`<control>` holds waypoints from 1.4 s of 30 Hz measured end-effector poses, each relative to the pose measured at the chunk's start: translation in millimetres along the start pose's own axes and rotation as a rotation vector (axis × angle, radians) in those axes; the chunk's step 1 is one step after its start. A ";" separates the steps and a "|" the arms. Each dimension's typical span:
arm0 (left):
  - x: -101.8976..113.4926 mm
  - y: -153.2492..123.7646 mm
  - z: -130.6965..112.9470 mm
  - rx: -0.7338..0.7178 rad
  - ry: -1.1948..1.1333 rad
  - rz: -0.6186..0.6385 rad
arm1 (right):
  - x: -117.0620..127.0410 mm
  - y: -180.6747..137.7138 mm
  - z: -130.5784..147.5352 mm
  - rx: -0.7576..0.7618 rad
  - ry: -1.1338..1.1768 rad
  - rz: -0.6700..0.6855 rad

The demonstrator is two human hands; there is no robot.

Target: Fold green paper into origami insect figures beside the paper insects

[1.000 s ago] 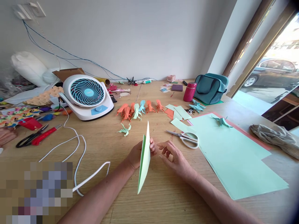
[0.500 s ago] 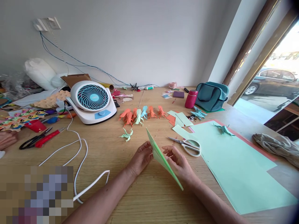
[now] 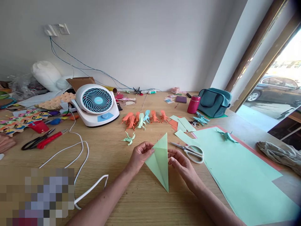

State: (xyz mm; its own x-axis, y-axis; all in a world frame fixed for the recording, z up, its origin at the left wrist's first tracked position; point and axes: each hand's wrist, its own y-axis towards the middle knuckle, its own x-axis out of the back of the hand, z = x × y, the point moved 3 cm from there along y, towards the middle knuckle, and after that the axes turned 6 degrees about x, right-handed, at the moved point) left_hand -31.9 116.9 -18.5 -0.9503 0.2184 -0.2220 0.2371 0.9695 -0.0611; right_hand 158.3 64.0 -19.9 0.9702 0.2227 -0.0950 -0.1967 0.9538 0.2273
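My left hand [image 3: 141,157] pinches a folded light-green sheet of paper [image 3: 161,163] at its left edge, thumb on the near face. The paper is held up above the table as a tall pointed shape with creases across it. At its right edge is my right hand [image 3: 181,164], fingertips meeting the edge or just behind it. The right thumb stands off the paper, apart from the fingers. White-handled scissors [image 3: 194,153] lie just beyond the right hand. A small green folded-paper figure [image 3: 129,138] and a row of orange folded-paper figures [image 3: 154,116] stand farther back.
Large green sheets [image 3: 244,175] cover the table's right side, near cut green pieces [image 3: 185,124]. A pink bottle [image 3: 193,104] and teal bag [image 3: 215,102] stand behind. At left are a white fan [image 3: 97,105], a cable [image 3: 87,160], pliers [image 3: 51,139] and another person's hand [image 3: 7,142].
The folded paper has turned from nearly edge-on to showing its broad creased face. My left thumb now lies on its front, and my right thumb has come into view beside the edge.
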 end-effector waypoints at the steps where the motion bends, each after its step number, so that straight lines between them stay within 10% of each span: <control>1: -1.3 -0.9 -0.6 -0.004 0.029 0.003 | -2.0 0.5 -2.3 0.008 0.040 0.026; 12: -8.9 -3.8 1.5 -0.076 0.130 0.040 | 3.5 2.8 -20.3 0.061 -0.003 -0.095; 27: -5.5 -2.9 4.5 0.179 -0.455 0.211 | 9.4 2.5 2.2 0.087 0.136 -0.252; 36: -31.5 -22.8 5.3 0.278 0.021 0.599 | 0.4 -3.1 11.6 0.055 0.208 0.029; 42: -27.3 -19.7 14.1 0.332 -0.001 0.498 | 4.1 -5.0 9.1 -0.026 0.072 -0.051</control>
State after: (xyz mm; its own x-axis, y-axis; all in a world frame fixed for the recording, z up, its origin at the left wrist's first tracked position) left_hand -7.7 90.3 -25.0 -0.7083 0.6376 -0.3030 0.7047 0.6638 -0.2504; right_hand 164.6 58.3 -12.6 0.9668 0.1863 -0.1752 -0.1514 0.9690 0.1950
